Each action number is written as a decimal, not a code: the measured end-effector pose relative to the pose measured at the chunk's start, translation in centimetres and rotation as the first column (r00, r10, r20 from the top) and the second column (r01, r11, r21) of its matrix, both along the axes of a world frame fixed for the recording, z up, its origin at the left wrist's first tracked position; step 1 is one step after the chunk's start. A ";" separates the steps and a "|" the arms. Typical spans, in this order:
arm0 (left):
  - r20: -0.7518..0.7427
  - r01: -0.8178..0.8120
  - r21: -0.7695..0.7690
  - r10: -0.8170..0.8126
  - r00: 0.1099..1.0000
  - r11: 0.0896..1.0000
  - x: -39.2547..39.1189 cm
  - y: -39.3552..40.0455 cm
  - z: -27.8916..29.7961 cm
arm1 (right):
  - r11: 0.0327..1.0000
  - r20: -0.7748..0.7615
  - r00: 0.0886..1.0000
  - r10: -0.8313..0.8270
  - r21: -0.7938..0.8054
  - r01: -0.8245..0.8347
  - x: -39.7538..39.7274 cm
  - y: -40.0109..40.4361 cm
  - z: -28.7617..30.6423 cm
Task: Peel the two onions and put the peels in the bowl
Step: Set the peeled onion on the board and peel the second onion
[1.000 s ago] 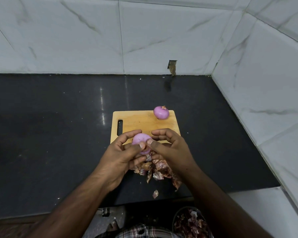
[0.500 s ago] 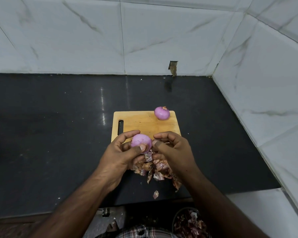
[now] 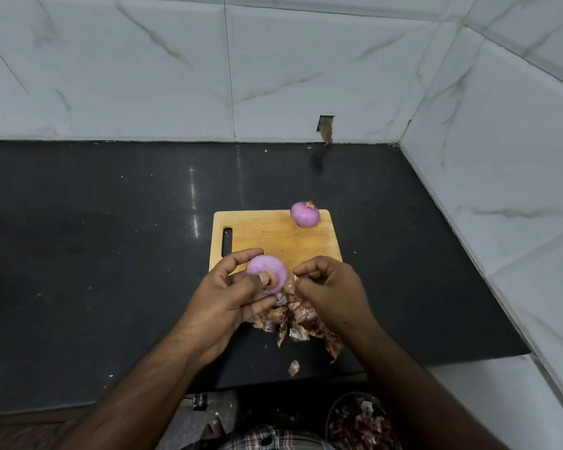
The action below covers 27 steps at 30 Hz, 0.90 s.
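My left hand grips a peeled purple onion over the near edge of the wooden cutting board, thumb pressed on its end. My right hand hovers just right of it, fingers curled together; whether a scrap of peel sits in them I cannot tell. A second peeled onion rests at the board's far right corner. A heap of brown-purple peels lies on the counter under both hands, with one stray piece nearer the edge. A bowl holding peels sits low at the bottom right, partly hidden by my right arm.
The black counter runs left and back to white marble-look tiled walls, with a corner wall on the right. A small hole breaks the back tile. Below the counter edge a foot and checked cloth show.
My right hand has pulled away from the onion to the right. My left hand has turned the onion so its end faces me.
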<state>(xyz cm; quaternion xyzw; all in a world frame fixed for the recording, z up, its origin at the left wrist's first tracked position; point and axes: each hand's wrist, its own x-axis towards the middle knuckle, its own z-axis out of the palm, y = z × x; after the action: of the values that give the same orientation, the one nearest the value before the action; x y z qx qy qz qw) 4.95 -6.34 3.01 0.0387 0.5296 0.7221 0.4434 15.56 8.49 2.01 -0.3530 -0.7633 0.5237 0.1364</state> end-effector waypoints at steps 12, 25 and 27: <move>0.250 0.025 0.042 -0.035 0.968 0.999 -0.6 -0.2 -0.1 | 0.918 0.180 0.963 0.201 0.308 -0.249 1.4 1.1 1.1; 0.016 0.147 -0.132 -0.146 0.989 0.980 0.4 0.6 0.0 | 0.947 -0.140 0.954 0.265 0.223 -0.230 -0.5 -1.1 1.1; 0.042 0.124 -0.169 -0.118 0.992 0.978 0.6 0.6 -0.1 | 0.938 -0.148 0.963 0.225 0.302 -0.172 -0.6 -0.8 1.1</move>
<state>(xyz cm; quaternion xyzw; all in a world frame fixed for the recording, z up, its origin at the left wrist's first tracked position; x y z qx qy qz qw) 5.58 -5.69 2.89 0.0213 0.5793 0.6461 0.4965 14.93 7.67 3.15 -0.2016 -0.8473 0.4485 0.2007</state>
